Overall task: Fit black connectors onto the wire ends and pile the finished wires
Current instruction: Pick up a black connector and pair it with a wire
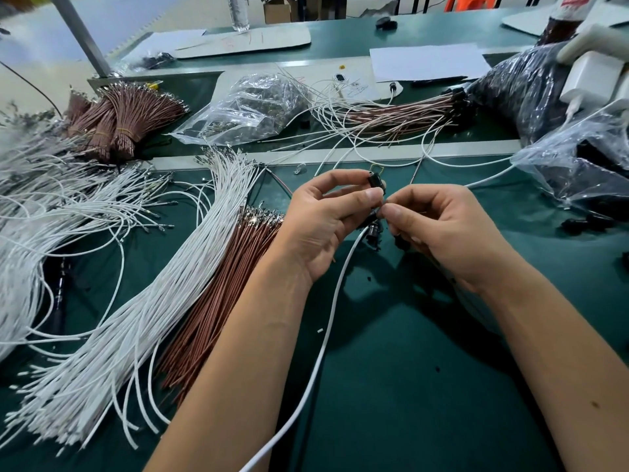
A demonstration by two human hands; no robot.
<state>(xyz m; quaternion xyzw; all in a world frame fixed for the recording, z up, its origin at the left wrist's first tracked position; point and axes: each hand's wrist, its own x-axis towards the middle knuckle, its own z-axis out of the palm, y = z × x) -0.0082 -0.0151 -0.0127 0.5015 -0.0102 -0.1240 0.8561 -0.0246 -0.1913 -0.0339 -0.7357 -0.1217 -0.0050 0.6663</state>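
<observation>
1. While both hands meet above the green table (425, 369), the left hand (326, 223) pinches a black connector (375, 181) between thumb and forefinger.
2. Right hand (452, 229) fingertips pinch a wire end beside it.
3. White wires (143, 301) and brown wires (218, 301) crowd the left; bare mat lies nearer the person.

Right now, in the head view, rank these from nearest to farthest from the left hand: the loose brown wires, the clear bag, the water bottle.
From the left hand:
1. Loose brown wires, just to its left on the mat.
2. Clear bag, beyond it, mid-table.
3. Water bottle, at the far edge.
</observation>
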